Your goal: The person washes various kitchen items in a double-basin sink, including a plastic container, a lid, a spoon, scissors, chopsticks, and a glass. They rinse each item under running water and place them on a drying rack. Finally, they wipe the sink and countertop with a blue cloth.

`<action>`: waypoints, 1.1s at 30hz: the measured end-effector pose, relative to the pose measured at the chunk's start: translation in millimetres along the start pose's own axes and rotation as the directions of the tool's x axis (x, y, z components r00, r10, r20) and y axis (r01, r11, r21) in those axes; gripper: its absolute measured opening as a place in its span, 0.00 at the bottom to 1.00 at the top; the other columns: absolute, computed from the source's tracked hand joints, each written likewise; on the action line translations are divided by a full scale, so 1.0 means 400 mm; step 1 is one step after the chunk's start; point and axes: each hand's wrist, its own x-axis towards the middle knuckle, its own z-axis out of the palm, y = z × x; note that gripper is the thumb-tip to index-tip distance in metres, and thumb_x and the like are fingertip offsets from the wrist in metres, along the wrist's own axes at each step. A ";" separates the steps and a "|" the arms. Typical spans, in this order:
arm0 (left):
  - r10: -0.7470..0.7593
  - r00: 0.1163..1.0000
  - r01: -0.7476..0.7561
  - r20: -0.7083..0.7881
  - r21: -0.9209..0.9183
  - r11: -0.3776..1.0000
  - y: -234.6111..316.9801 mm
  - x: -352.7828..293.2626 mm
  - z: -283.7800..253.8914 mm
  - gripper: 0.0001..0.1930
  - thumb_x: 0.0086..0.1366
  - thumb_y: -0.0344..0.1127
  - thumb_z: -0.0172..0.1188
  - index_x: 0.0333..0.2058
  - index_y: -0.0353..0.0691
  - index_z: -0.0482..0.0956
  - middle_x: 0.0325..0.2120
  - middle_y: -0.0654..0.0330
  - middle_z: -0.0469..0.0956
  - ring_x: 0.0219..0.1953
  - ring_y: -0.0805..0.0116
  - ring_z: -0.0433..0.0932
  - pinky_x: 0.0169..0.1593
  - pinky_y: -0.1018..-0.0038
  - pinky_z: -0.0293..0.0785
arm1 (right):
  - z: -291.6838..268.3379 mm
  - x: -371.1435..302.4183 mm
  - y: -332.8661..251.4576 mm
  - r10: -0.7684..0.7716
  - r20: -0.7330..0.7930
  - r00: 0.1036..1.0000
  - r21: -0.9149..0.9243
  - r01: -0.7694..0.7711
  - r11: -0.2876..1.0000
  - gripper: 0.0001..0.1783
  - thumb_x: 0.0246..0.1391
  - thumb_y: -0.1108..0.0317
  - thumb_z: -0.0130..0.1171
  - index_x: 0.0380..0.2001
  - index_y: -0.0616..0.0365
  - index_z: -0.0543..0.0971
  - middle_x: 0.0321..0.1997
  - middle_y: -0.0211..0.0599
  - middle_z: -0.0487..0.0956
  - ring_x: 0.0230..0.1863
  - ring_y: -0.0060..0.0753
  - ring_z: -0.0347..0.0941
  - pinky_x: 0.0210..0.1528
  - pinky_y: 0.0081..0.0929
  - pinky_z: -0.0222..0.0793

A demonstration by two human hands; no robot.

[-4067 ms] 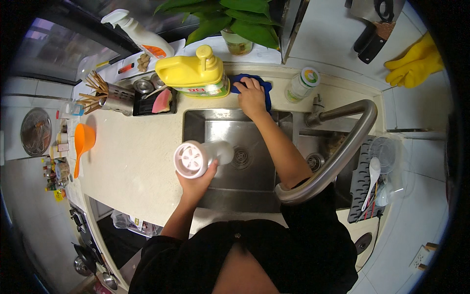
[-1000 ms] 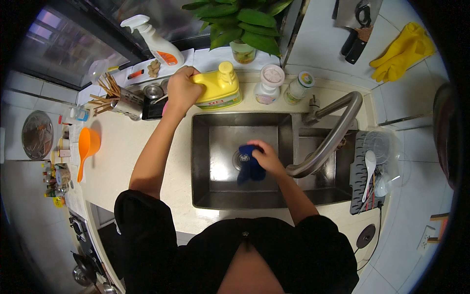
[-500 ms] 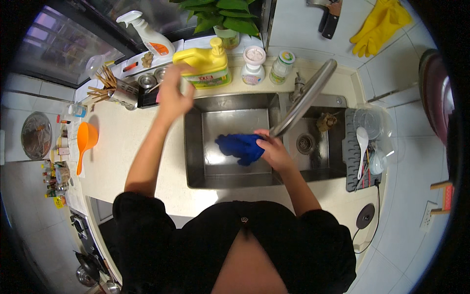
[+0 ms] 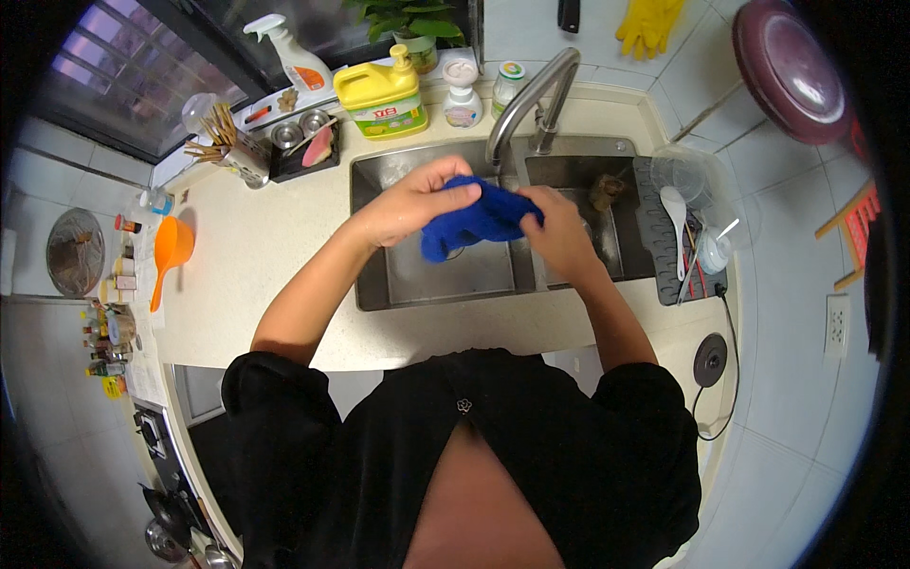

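Item: blue cloth (image 4: 479, 220), bunched, held in the air over the steel sink (image 4: 445, 275), just in front of the curved tap (image 4: 531, 90). Left hand (image 4: 412, 201): closed, fingers pinched on the cloth's left end. Right hand (image 4: 559, 223): closed, gripping its right end; the cloth spans the two hands, and a loose corner hangs down toward the basin. Progress, as judged: the cloth is gathered up and in both hands over the basin; no water can be seen running from the tap, and whether the cloth is wet cannot be told; wringing or rinsing looks to be the part in hand, with any wiping of the counter (image 4: 256, 256) not yet done. Surroundings: yellow detergent jug (image 4: 382, 95), small pump bottle (image 4: 462, 90) and jar (image 4: 509, 81) stand along the back ledge behind the sink; spray bottle (image 4: 294, 57) farther left; utensil holder (image 4: 232, 147) and orange scoop (image 4: 169, 251) on the left counter; drying rack (image 4: 682, 237) with a spoon and cups to the right of the basin. Edges and room: the tap spout arches close above the hands, limiting lift; the basin below is open and bare; the front sink rim lies near the forearms; the left counter offers wide free surface, the right side is crowded by the rack.
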 end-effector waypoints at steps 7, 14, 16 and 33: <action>-0.272 0.954 0.024 0.125 0.874 0.485 0.079 -0.029 -0.051 0.11 0.49 0.37 0.60 0.25 0.35 0.72 0.19 0.68 0.69 0.23 0.81 0.65 0.29 0.81 0.63 | -0.159 -0.068 0.029 0.112 -0.101 0.989 0.417 -0.060 0.907 0.11 0.46 0.66 0.53 0.33 0.60 0.73 0.29 0.31 0.73 0.30 0.22 0.69 0.35 0.18 0.65; -0.061 0.993 0.027 0.098 0.316 0.948 0.012 0.010 0.035 0.08 0.59 0.34 0.49 0.35 0.38 0.68 0.27 0.70 0.69 0.27 0.82 0.66 0.29 0.83 0.64 | -0.071 -0.086 0.010 -0.271 0.217 0.938 0.105 0.253 0.962 0.45 0.32 0.58 0.65 0.54 0.60 0.56 0.51 0.52 0.63 0.52 0.43 0.61 0.52 0.34 0.57; -0.099 0.989 0.047 0.109 0.405 0.913 0.016 0.014 0.080 0.13 0.54 0.38 0.57 0.34 0.38 0.69 0.27 0.69 0.70 0.29 0.80 0.68 0.33 0.81 0.66 | 0.042 -0.105 0.063 -0.202 0.369 0.907 0.350 0.065 0.935 0.38 0.34 0.58 0.64 0.49 0.61 0.62 0.45 0.52 0.69 0.45 0.42 0.67 0.47 0.30 0.61; 0.002 0.980 0.118 -0.200 0.583 0.804 -0.242 -0.146 0.002 0.19 0.47 0.33 0.62 0.38 0.33 0.70 0.26 0.57 0.75 0.28 0.69 0.74 0.35 0.75 0.70 | 0.151 -0.105 0.092 -0.191 0.211 0.959 0.264 0.132 0.955 0.12 0.32 0.70 0.60 0.25 0.61 0.72 0.25 0.49 0.74 0.30 0.46 0.71 0.32 0.34 0.66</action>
